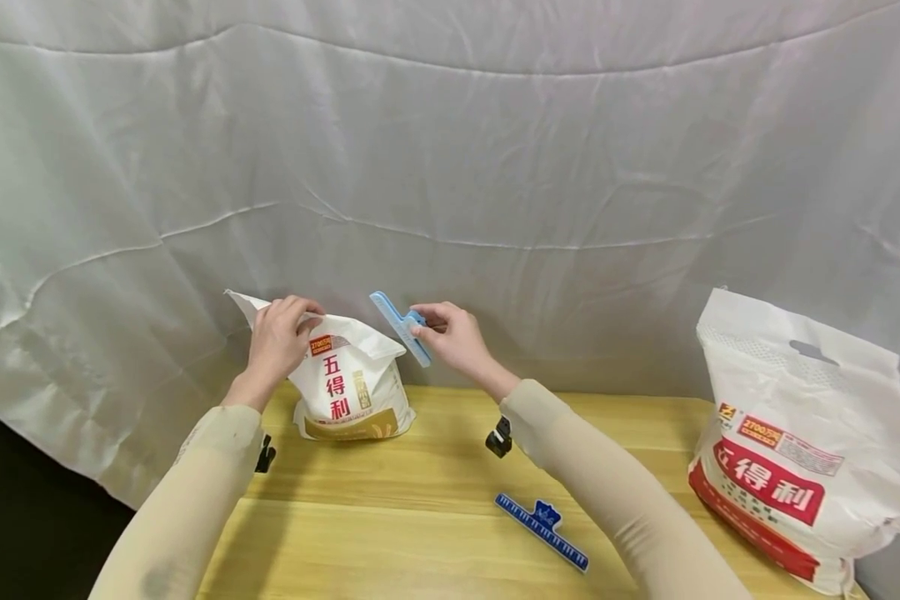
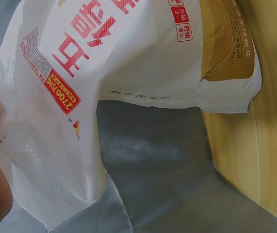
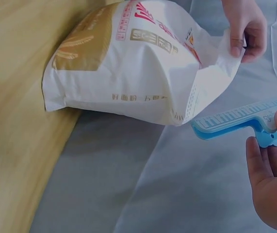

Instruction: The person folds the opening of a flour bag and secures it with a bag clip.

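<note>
A white flour bag (image 1: 352,375) with red characters and a gold base stands at the back left of the table. My left hand (image 1: 279,337) grips its folded top edge; the right wrist view shows the thumb and fingers pinching the bag's top. In my right hand (image 1: 456,337) is a light blue sealing clip (image 1: 401,329), pinched by its handle between thumb and fingers. The clip is tilted, just right of the bag's top and apart from it. In the right wrist view the clip (image 3: 240,119) has ruler-like markings along its bar.
A dark blue sealing clip (image 1: 542,530) lies on the wooden table (image 1: 360,517) near the front. A larger white and red flour bag (image 1: 795,450) with a handle slot stands at the right. Behind the table hangs a grey cloth (image 1: 570,208).
</note>
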### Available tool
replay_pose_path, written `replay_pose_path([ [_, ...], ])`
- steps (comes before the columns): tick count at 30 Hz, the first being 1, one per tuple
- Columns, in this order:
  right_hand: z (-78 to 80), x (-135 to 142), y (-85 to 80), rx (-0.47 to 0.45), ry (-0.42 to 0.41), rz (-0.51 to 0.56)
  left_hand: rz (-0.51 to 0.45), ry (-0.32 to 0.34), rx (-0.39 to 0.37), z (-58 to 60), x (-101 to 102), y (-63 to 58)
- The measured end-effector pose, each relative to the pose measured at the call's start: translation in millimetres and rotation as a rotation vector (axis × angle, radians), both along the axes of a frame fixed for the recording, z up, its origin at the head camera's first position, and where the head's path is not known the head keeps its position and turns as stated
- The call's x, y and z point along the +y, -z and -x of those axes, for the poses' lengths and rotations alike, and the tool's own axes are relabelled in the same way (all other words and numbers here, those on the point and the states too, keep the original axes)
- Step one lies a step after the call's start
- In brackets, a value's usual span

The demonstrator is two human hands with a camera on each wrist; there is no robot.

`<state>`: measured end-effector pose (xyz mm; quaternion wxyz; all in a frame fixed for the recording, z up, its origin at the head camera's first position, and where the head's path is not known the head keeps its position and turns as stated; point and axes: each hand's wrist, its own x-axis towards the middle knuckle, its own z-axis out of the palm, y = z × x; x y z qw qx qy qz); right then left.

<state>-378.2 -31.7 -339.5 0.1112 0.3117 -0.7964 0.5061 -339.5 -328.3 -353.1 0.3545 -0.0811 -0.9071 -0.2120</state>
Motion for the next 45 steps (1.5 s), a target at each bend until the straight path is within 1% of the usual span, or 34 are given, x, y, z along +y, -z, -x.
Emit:
replay_pose_path([
  [9, 11.4, -18, -6.9, 0.029, 0.015, -0.094, 0.005, -0.006, -0.001, -0.6, -2, 1.6],
  [13, 14.4, -25, -9.6, 0.040, 0.030, -0.117, 0.005, -0.012, -0.010, -0.3, -2, 1.8],
  [19, 17.6, -37, -14.6, 0.049, 0.043, -0.129, 0.000, -0.016, -0.021, -0.8, -2, 0.9],
  [27, 18.3, -50, -20.6, 0.034, 0.064, -0.105, 0.007, -0.012, -0.013, -0.7, -1, 1.0],
  [34, 22.2, -58, -18.0, 0.007, 0.063, -0.111, -0.007, -0.001, 0.004, 0.4, -1, 0.5],
  [38, 23.9, -62, -16.0, 0.010, 0.071, -0.123, -0.014, 0.013, 0.024, 0.3, 0, -0.7],
  [45, 22.1, -71, -12.9, 0.000, 0.079, -0.151, -0.034, 0.020, 0.064, 1.2, 0, -0.6],
])
